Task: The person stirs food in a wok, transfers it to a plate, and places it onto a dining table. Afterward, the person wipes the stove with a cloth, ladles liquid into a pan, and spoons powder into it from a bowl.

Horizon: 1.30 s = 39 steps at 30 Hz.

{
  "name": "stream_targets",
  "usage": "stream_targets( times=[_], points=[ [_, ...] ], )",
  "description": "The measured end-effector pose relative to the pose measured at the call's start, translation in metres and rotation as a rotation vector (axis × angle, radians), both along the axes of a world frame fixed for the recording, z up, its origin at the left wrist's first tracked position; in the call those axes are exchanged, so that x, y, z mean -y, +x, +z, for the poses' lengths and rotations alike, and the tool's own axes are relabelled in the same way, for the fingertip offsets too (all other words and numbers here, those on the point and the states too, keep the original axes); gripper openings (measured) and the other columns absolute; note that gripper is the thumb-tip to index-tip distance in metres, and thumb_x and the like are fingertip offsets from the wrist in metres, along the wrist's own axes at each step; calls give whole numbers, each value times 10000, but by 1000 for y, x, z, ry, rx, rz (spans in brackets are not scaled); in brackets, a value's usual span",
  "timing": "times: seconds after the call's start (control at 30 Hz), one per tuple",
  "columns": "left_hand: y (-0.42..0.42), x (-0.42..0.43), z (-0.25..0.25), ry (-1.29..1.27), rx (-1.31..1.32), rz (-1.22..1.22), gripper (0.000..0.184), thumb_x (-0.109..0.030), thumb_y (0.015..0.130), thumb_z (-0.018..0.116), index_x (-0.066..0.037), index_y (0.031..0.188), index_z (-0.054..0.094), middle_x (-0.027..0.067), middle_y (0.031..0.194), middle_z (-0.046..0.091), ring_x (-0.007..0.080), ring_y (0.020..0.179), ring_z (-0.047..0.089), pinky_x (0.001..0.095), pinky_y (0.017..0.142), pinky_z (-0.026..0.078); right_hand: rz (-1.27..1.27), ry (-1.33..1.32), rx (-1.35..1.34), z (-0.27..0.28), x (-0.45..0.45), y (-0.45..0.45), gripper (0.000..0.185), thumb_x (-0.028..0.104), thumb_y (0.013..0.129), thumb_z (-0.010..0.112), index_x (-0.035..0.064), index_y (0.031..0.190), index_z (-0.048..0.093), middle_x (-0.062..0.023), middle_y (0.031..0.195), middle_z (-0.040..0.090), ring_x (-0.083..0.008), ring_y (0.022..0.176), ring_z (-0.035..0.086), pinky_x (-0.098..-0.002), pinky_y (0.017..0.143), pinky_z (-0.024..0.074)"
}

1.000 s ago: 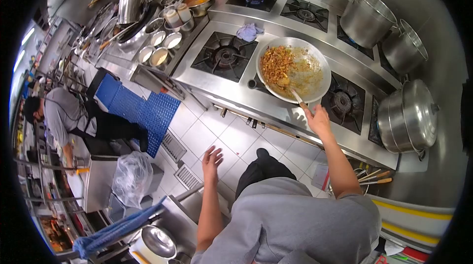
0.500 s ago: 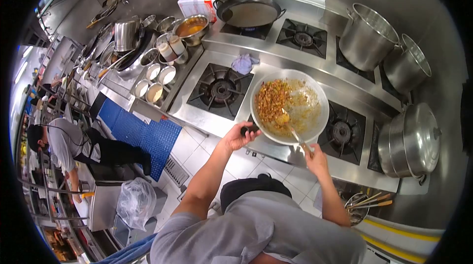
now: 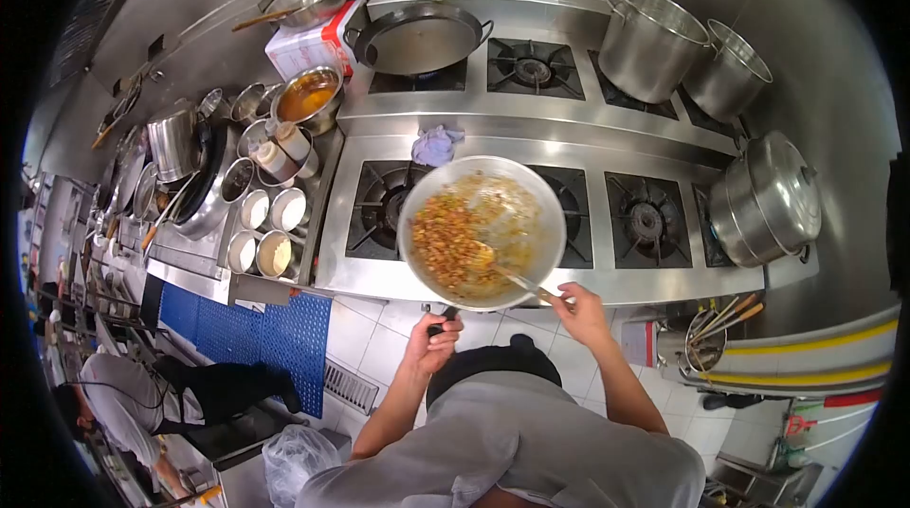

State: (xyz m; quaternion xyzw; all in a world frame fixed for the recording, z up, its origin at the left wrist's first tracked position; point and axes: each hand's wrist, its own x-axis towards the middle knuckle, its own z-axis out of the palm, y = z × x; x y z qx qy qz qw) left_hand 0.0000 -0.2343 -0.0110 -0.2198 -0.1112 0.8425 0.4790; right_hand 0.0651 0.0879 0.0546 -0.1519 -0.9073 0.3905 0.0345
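Note:
A wide silvery pan (image 3: 533, 193) is over the front of the stove, between the left and middle front burners. Chopped browned food (image 3: 445, 241) is heaped on its left side, with oily residue on the right. My left hand (image 3: 434, 342) is wrapped round the pan's black handle (image 3: 444, 320). My right hand (image 3: 580, 312) grips the handle end of a spatula (image 3: 521, 281), whose head rests among the food. Beyond the pan's rim, a crumpled purple cloth (image 3: 435, 145) lies on the steel stove top.
Tall pots (image 3: 654, 44) and a lidded steamer (image 3: 766, 200) stand at the right. A dark wok (image 3: 422, 39) is on a back burner. Sauce bottles (image 3: 275, 159) and small containers (image 3: 287, 209) are at the left. Another person (image 3: 142, 404) works at the lower left.
My left hand has gone from free to holding the pan's handle. The pan has shifted left along the stove, and the view has turned. My right hand still holds the spatula.

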Motion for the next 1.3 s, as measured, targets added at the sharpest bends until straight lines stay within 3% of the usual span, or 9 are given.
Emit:
stream_targets(
  times=[0.3, 0.43, 0.57, 0.67, 0.83, 0.87, 0.97, 1.2, 1.3],
  points=[
    [-68, 148, -4, -172, -27, 56, 235, -81, 895, 499, 89, 1057, 517, 76, 773, 481, 93, 492, 405, 179, 345, 326, 300, -175, -96, -21, 84, -115, 255, 220, 933, 640, 6, 1070, 668, -193, 964, 715, -330, 840, 706, -395, 734, 554],
    [-90, 170, -6, -188, -25, 107, 328, -132, 902, 502, 115, 1116, 472, 88, 767, 492, 113, 478, 418, 211, 337, 345, 284, 223, -310, -33, 52, -280, 222, 130, 941, 547, 24, 1102, 656, -213, 1052, 667, -400, 962, 635, -448, 836, 512],
    [-79, 174, -18, -428, -96, 248, 645, -389, 923, 533, 163, 1239, 428, 120, 702, 523, 158, 423, 458, 236, 320, 385, 706, 759, -442, -90, 40, -432, 382, 176, 905, 557, 107, 1280, 586, -94, 1322, 572, -305, 1211, 534, -451, 1027, 430],
    [-68, 148, 10, -452, -40, 382, 862, -567, 947, 472, 190, 1348, 378, 156, 730, 507, 160, 466, 426, 218, 344, 359, 981, 805, -655, -132, 61, -497, 398, 216, 911, 548, 161, 1303, 579, -26, 1325, 551, -236, 1261, 485, -427, 1102, 352],
    [-64, 113, 10, -640, 27, 573, 1015, -688, 922, 446, 241, 1324, 370, 179, 768, 529, 181, 518, 465, 236, 385, 395, 1203, 1254, -561, -157, 70, -539, 224, 224, 854, 566, 195, 1021, 713, 21, 1220, 561, -180, 1215, 478, -345, 1104, 314],
    [-64, 108, 9, -654, 36, 593, 991, -661, 929, 449, 240, 1332, 360, 178, 773, 530, 183, 530, 472, 237, 395, 402, 1183, 1231, -742, -161, 44, -542, 170, 204, 826, 577, 158, 894, 726, 26, 1175, 573, -180, 1197, 485, -328, 1072, 359],
    [-58, 99, 5, -658, 37, 631, 925, -576, 938, 463, 238, 1353, 326, 172, 778, 527, 188, 544, 479, 236, 412, 408, 1183, 1063, -933, -161, -94, -511, 275, 182, 811, 585, 96, 1067, 636, -25, 1233, 554, -182, 1197, 508, -332, 1060, 414],
    [-71, 65, 15, -433, 92, 729, 802, -323, 918, 541, 200, 1427, 207, 89, 729, 438, 132, 514, 413, 230, 415, 348, 751, 1212, -211, -100, -359, -351, 289, 129, 824, 610, 151, 1112, 591, -95, 1227, 556, -286, 1098, 554, -404, 913, 466],
    [-76, 52, 21, -465, 77, 766, 793, -309, 917, 547, 200, 1420, 205, 76, 714, 434, 119, 501, 399, 237, 407, 335, 395, 1070, -368, -104, -344, -344, 312, 115, 817, 621, 153, 1126, 597, -127, 1285, 520, -335, 1100, 534, -435, 901, 470]
  ],
)
